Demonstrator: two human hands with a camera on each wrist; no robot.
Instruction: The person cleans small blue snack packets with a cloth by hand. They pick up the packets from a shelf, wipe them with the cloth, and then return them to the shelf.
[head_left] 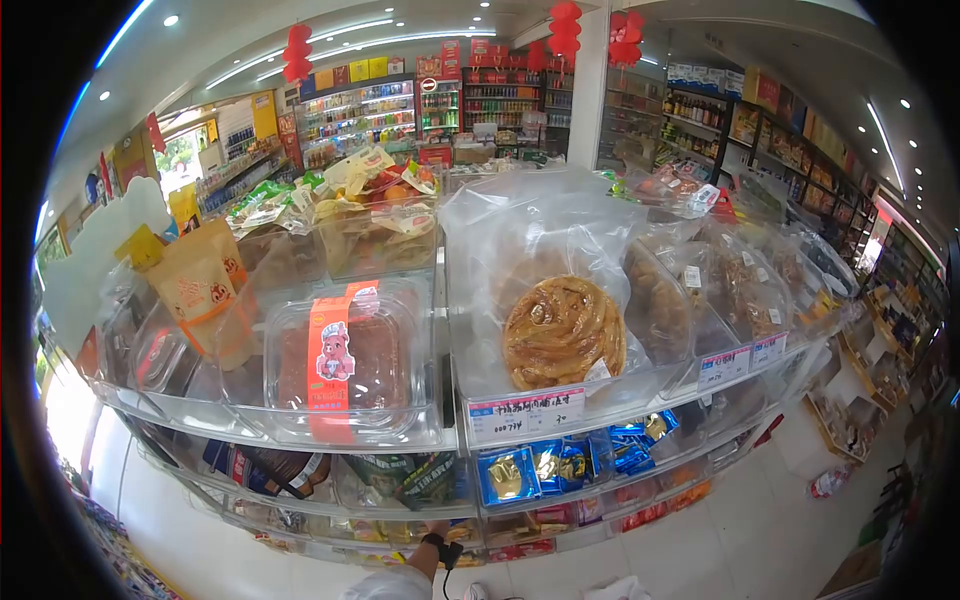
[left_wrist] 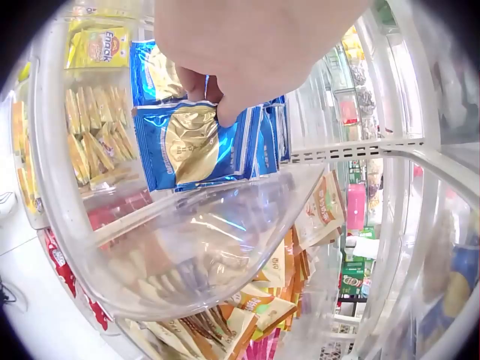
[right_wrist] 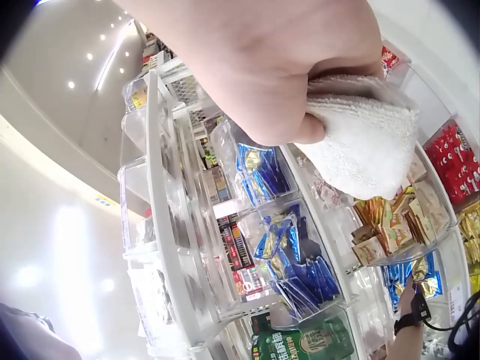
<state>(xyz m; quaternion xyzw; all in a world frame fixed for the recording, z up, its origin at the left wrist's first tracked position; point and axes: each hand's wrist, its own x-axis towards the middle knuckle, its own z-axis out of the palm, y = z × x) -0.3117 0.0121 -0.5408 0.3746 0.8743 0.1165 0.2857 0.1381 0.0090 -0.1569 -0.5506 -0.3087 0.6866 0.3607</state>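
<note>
While the right hand (right_wrist: 285, 67) squeezes a white cloth (right_wrist: 360, 142) with curled fingers, the left hand (left_wrist: 247, 45) pinches the top of a blue snack packet (left_wrist: 184, 146). That packet stands with other blue ones in a clear bin (left_wrist: 187, 247) on the shelf.

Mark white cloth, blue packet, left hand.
white cloth (right_wrist: 364, 146): right wrist view, middle of its terry face.
blue packet (left_wrist: 187, 146): left wrist view, its gold centre patch.
left hand (left_wrist: 255, 45): left wrist view, middle of the hand.

three red hanging lanterns (head_left: 297, 52) (head_left: 565, 28) (head_left: 625, 38), one coiled golden pastry (head_left: 563, 332), one red-labelled clear box (head_left: 340, 365), one white cloth (right_wrist: 364, 142)
</note>
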